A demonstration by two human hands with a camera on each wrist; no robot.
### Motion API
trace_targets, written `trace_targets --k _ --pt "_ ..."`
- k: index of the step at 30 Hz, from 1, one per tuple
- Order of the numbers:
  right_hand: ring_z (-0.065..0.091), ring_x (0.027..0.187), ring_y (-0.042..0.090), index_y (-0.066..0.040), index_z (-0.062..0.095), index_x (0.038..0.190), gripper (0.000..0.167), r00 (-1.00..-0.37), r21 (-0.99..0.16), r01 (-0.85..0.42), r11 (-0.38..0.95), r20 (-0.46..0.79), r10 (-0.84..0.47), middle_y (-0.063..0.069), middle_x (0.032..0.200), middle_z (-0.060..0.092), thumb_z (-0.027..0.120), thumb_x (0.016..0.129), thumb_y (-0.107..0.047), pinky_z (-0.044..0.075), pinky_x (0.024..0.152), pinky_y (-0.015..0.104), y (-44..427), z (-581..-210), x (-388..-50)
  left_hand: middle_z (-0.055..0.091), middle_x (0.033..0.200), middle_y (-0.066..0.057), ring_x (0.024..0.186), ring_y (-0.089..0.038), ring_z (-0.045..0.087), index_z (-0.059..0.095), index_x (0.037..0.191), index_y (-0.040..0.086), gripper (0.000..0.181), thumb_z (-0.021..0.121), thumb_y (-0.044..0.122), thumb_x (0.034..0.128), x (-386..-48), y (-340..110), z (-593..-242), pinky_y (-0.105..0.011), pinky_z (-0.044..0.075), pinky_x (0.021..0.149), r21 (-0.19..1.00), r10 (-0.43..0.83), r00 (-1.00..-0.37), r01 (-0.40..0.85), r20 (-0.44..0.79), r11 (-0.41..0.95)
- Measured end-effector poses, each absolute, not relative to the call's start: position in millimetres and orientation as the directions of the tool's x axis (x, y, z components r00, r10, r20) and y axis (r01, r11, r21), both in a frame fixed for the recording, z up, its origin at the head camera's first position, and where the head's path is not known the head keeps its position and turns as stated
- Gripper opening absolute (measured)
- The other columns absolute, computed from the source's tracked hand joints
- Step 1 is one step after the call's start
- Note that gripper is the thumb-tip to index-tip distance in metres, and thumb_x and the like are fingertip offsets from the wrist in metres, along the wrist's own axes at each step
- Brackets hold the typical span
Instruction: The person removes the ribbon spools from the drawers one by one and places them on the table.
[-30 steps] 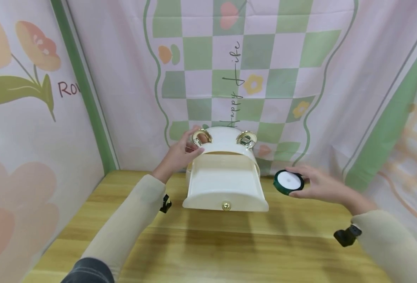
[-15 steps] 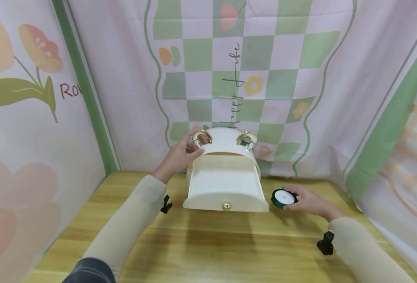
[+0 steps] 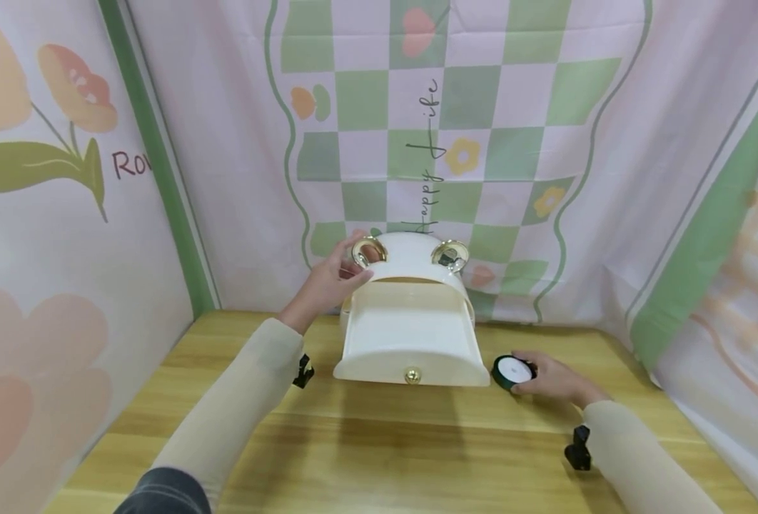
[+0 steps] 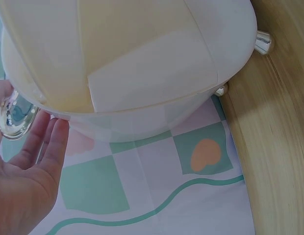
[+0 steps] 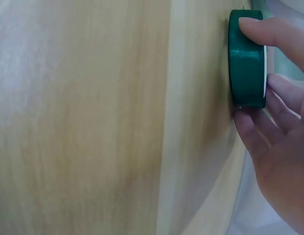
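Right of the box (image 3: pixel 411 251), my right hand (image 3: pixel 549 377) pinches the ribbon (image 5: pixel 246 63); my left hand (image 3: pixel 329 285) holds the box's left ear (image 4: pixel 18 128). Likely step: setting down; next calls for loosening that pinch.

Table (image 3: pixel 392 450): box (image 3: pixel 411 247) at rear ctr, cloth (image 3: pixel 417 107) behind; L ring (image 3: pixel 380 247) & R ring (image 3: pixel 439 250) atop; drawer (image 3: pixel 411 325) out front, knob (image 3: pixel 412 375) mid-front. Spool (image 3: pixel 512 369) R of drawer, just beside. L hand (image 3: pixel 329 284) at box's L side; R hand (image 3: pixel 555 378) on spool's R side
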State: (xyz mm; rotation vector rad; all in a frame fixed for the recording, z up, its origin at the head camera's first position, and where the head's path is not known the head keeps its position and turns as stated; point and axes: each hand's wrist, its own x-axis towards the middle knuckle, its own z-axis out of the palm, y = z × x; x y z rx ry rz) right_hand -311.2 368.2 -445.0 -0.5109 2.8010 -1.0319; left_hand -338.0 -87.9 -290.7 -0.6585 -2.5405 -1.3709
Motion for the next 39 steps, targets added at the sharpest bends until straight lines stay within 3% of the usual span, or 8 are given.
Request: trace_targets --k 10,19,28,35,39 --pt "0.045 0.125 0.051 0.013 0.037 0.146 0.089 -0.945 -0.65 -0.256 0.715 0.013 -0.326 0.038 0.141 0.043 0.084 0.082 -0.027 0.04 0.098 0.062 369.1 -448.6 -310.4 0.063 0.105 -0.003 0.098 -0.02 0.062 0.024 0.156 0.044 0.073 0.067 0.034 0.0979 -337.9 -88.0 -291.6 -0.037 0.054 0.089 0.752 0.295 -0.885 0.462 0.359 0.47" --pt "0.039 0.13 0.056 0.008 0.038 0.148 0.081 -0.94 -0.593 -0.291 0.751 0.028 -0.341 0.037 0.145 0.04 0.076 0.09 -0.034 0.042 0.097 0.067 364.2 -423.1 -305.9 0.063 0.105 -0.003 0.098 -0.019 0.062 0.024 0.157 0.043 0.073 0.066 0.034 0.0982 -338.8 -87.4 -291.4 -0.037 0.053 0.089 0.748 0.299 -0.885 0.462 0.356 0.476" --pt "0.05 0.122 0.05 0.007 0.047 0.143 0.064 -0.899 -0.556 -0.432 0.71 0.199 -0.391 0.031 0.138 0.05 0.072 0.094 -0.027 0.045 0.095 0.065 350.8 -382.2 -295.0 0.063 0.105 -0.002 0.098 -0.019 0.062 0.024 0.156 0.045 0.073 0.066 0.034 0.0982 -338.2 -87.9 -290.5 -0.037 0.054 0.088 0.744 0.296 -0.887 0.46 0.355 0.485" --pt "0.058 0.116 0.04 0.002 0.052 0.14 0.052 -0.872 -0.527 -0.488 0.696 0.274 -0.405 0.022 0.133 0.059 0.069 0.097 -0.023 0.051 0.092 0.056 335.5 -347.4 -282.4 0.064 0.105 -0.002 0.098 -0.019 0.062 0.024 0.155 0.049 0.072 0.067 0.035 0.098 -337.6 -88.2 -290.7 -0.037 0.054 0.088 0.746 0.295 -0.887 0.459 0.355 0.482" --pt "0.061 0.111 0.03 -0.003 0.054 0.139 0.046 -0.857 -0.517 -0.514 0.685 0.284 -0.429 0.015 0.129 0.061 0.067 0.099 -0.021 0.053 0.093 0.044 325.7 -326.2 -272.2 0.064 0.105 -0.002 0.098 -0.019 0.062 0.025 0.155 0.048 0.072 0.067 0.034 0.098 -337.5 -88.5 -291.3 -0.037 0.054 0.088 0.747 0.296 -0.886 0.462 0.358 0.479"
